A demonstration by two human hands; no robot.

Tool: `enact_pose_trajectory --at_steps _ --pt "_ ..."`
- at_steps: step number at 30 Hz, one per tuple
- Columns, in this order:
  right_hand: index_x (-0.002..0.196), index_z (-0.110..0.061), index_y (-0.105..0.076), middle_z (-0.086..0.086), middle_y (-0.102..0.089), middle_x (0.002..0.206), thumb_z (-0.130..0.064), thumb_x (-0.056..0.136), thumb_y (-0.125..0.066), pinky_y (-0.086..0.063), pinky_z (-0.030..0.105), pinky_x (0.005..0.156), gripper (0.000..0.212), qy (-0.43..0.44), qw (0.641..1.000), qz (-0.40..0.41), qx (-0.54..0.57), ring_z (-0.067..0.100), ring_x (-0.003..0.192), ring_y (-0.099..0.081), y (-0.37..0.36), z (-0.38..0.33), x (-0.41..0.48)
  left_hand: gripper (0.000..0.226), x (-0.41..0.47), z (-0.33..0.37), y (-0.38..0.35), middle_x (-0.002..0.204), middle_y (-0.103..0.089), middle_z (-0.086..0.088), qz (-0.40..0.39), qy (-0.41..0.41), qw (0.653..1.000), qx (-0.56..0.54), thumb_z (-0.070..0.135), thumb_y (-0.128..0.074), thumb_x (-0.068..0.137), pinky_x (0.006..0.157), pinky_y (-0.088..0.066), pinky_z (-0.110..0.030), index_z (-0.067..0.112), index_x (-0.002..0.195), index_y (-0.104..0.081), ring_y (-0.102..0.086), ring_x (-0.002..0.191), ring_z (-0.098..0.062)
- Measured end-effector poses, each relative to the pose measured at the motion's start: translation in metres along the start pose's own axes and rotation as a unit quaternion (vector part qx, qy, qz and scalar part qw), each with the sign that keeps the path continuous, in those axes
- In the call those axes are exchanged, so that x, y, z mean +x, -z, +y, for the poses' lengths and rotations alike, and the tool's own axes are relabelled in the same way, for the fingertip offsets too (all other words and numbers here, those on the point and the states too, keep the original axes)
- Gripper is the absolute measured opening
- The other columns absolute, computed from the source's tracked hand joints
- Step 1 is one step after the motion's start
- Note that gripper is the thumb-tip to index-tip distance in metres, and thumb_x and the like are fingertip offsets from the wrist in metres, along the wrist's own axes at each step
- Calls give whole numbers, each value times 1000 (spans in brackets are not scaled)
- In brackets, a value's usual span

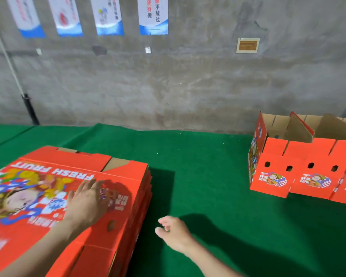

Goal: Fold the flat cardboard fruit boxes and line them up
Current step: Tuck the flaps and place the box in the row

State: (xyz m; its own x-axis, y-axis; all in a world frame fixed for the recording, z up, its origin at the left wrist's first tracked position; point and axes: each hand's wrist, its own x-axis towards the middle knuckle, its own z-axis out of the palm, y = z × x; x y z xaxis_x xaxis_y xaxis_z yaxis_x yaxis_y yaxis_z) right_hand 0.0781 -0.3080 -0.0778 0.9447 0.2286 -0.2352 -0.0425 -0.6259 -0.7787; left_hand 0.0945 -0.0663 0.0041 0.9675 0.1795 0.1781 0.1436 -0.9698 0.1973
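In the head view my left hand [86, 200] lies flat, fingers straight, on the stack of flat boxes [124, 176] on the green table [198, 176]. My right hand [173, 232] hangs loose beside it, holding nothing. I might grab two sheets together, or shove the stack crooked.

Packing workshop: concrete wall [188, 82], fruit boxes [276, 156]

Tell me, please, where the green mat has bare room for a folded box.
The green mat is bare in a wide strip between the stack of flat boxes and the folded boxes, back to the wall, and in front of the folded boxes. The left is crowded: the stack lies under the left hand, with the right hand beside it.
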Motion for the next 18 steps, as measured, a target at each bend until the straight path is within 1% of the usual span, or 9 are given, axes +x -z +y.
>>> enact_pose_trajectory --at_steps 2,3,5,6,8,10,12,16,18 --pt "125 -7 -58 9 -62 126 -27 96 -52 -39 17 91 36 20 1000 7 18 16 115 -57 -25 -21 -10 63 -10 -29 17 154 -28 -4 10 54 998 8 43 -60 86 113 -22 -51 21 141 -39 -21 144 -22" --pt "118 -8 -61 8 -65 117 -28 97 -48 -41 22 91 32 23 999 16 39 18 109 -59 -34 -30 -15 62 -16 -40 24 156 -24 -4 16 72 997 8 44 -59 87 113 -19 -53 20 141 -39 -17 145 -21" --pt "102 -10 -61 3 -62 96 -30 100 -41 -46 33 91 29 16 993 26 113 19 95 -57 -48 -48 -23 65 -29 -54 28 160 -12 -2 9 71 997 18 47 -52 91 114 -13 -53 19 145 -31 -7 147 -18" --pt "104 -12 -60 -1 -59 95 -32 101 -38 -47 37 93 30 1 988 23 154 18 94 -56 -52 -54 -27 67 -38 -56 26 160 -7 0 -16 48 998 33 49 -47 92 115 -12 -52 21 148 -24 -3 148 -16" --pt "116 -22 -55 -6 -56 104 -38 101 -36 -49 35 90 29 -43 970 8 239 16 100 -57 -58 -64 -34 67 -61 -54 14 161 1 3 -78 -10 995 55 53 -37 95 117 -9 -47 25 151 -14 2 148 -15" --pt "114 -24 -53 -6 -59 101 -40 101 -38 -50 30 78 26 -87 946 4 312 15 90 -57 -59 -64 -38 67 -85 -44 -1 160 8 2 -102 -42 992 55 54 -31 96 118 -2 -46 26 152 -8 7 147 -18" --pt "107 -17 -59 3 -67 97 -37 100 -43 -52 35 76 26 -113 934 25 338 18 81 -59 -57 -63 -42 67 -107 -32 -10 160 10 1 -102 -57 992 48 55 -29 96 117 3 -48 27 153 -5 11 147 -20" --pt "91 -6 -66 14 -69 86 -18 95 -58 -51 33 66 15 -169 904 103 378 24 72 -63 -49 -52 -53 70 -141 -7 -14 160 11 -1 -127 -88 986 63 54 -30 96 116 2 -50 24 153 -3 12 147 -23" --pt "92 1 -65 19 -68 94 -9 91 -62 -51 39 76 10 -197 888 144 389 28 82 -63 -45 -45 -58 68 -151 -1 -11 160 7 0 -143 -107 983 51 52 -34 95 116 -4 -48 25 152 -9 7 147 -22"
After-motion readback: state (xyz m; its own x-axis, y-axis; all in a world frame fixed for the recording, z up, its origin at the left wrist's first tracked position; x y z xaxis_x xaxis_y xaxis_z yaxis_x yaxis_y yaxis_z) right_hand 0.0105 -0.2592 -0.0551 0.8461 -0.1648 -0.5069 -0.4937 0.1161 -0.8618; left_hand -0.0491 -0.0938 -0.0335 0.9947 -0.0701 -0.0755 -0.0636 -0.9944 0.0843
